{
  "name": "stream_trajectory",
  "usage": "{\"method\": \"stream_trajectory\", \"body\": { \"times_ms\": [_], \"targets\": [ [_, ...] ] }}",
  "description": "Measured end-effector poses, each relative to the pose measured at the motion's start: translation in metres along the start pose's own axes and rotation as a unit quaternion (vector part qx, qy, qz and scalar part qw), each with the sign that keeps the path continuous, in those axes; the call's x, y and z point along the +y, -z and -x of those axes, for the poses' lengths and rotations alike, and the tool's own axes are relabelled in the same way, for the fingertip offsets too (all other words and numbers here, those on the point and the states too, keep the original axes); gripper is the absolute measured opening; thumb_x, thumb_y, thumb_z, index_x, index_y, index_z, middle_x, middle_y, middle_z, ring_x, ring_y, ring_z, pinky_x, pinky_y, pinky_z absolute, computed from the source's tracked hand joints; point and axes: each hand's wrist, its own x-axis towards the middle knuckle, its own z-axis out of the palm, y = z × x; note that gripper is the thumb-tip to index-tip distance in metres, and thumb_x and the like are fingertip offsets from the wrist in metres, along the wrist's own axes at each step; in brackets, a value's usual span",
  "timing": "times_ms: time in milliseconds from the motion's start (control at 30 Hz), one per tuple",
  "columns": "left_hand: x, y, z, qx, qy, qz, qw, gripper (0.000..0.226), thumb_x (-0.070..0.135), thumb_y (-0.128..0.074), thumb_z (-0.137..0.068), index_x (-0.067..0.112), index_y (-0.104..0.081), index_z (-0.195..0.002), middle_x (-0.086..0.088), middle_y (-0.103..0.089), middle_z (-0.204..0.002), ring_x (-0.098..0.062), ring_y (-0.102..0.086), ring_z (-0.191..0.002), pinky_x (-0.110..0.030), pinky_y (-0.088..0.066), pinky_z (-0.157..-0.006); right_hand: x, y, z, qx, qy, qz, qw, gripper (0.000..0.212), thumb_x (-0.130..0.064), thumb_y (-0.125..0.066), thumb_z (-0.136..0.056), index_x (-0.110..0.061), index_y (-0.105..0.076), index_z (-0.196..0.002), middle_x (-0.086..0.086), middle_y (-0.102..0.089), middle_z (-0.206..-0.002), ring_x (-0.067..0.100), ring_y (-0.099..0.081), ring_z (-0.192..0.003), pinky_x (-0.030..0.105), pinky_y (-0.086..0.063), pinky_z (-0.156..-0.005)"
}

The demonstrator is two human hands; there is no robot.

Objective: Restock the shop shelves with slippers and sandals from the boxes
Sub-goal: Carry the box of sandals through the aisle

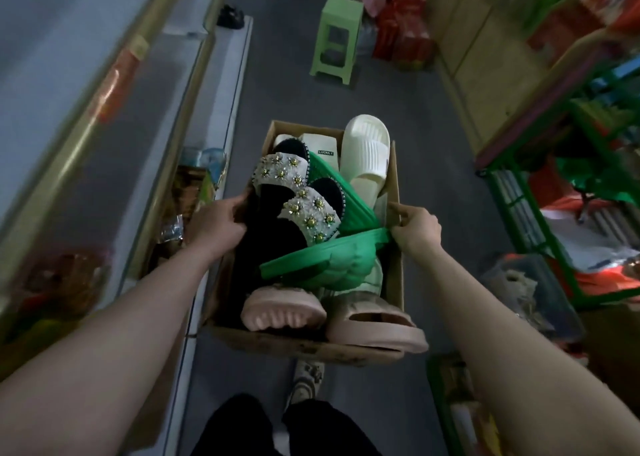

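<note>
- Cardboard box [394, 275], open on top, is held up between both hands, prob. because the person carries stock along the aisle.
- Left hand [221, 223]: fingers curled over the box's left wall, grasping it.
- Right hand [415, 229]: grasping the top edge of the box's right wall. The end of a green slipper [322, 265] is just beside its fingers.
- The slippers & sandals are in the box:
  - beaded sandals [298, 192] at its left side;
  - white slipper [365, 154] standing at its far-right corner;
  - pink slippers [374, 320] at its near end, one over the rim.
- They are piled loose, so a tilt could drop the pink one.
- The box is full, so restocking looks early.
- Ahead of the box a green stool [337, 36] stands in the aisle and may block the way.
- Left of the box is a long shelf unit [86, 126], and right of it a green rack [540, 213] w/ goods.
</note>
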Motion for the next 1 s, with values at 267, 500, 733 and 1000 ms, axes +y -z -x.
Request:
{"method": "stream_trajectory", "body": {
  "times_ms": [267, 500, 733, 1000],
  "targets": [
    [0.072, 0.006, -0.186, 0.005, -0.005, -0.002, 1.0, 0.068, 0.011, -0.062, -0.085, 0.039, -0.042, -0.144, -0.005, -0.067, -0.124, -0.025, -0.064, -0.106, -0.025, -0.041, -0.072, -0.072, 0.029, -0.201, -0.014, 0.012, 0.037, 0.999, 0.06, -0.003, -0.054, -0.086, -0.034, -0.056, -0.137, 0.006, -0.068, -0.122, 0.028, -0.063, -0.108, 0.037, -0.054, -0.095],
    [0.12, 0.021, -0.381, -0.012, -0.01, -0.013, 1.0, 0.065, 0.015, -0.064, -0.082, 0.038, -0.047, -0.141, -0.016, -0.068, -0.117, -0.032, -0.063, -0.106, -0.042, -0.053, -0.089, -0.14, 0.033, -0.379, -0.007, -0.008, 0.037, 0.999, 0.06, -0.004, -0.054, -0.087, -0.034, -0.055, -0.138, 0.008, -0.065, -0.129, 0.032, -0.059, -0.118, 0.039, -0.048, -0.103],
    [0.188, 0.047, -0.552, -0.016, -0.009, 0.011, 1.0, 0.075, 0.037, -0.05, -0.063, 0.051, -0.046, -0.137, -0.011, -0.069, -0.116, -0.032, -0.064, -0.106, -0.042, -0.052, -0.09, -0.203, 0.057, -0.55, -0.004, -0.005, 0.053, 0.999, 0.056, -0.011, -0.058, -0.089, -0.035, -0.053, -0.139, 0.01, -0.064, -0.131, 0.033, -0.056, -0.124, 0.038, -0.04, -0.109],
    [0.277, 0.042, -0.749, 0.014, 0.0, -0.011, 1.0, 0.072, 0.024, -0.061, -0.075, 0.046, -0.043, -0.141, -0.015, -0.068, -0.117, -0.034, -0.064, -0.105, -0.039, -0.053, -0.086, -0.257, 0.092, -0.768, -0.013, 0.009, 0.042, 0.999, 0.057, -0.011, -0.056, -0.09, -0.041, -0.053, -0.139, 0.009, -0.062, -0.134, 0.035, -0.052, -0.126, 0.036, -0.041, -0.106]
  ]
}}
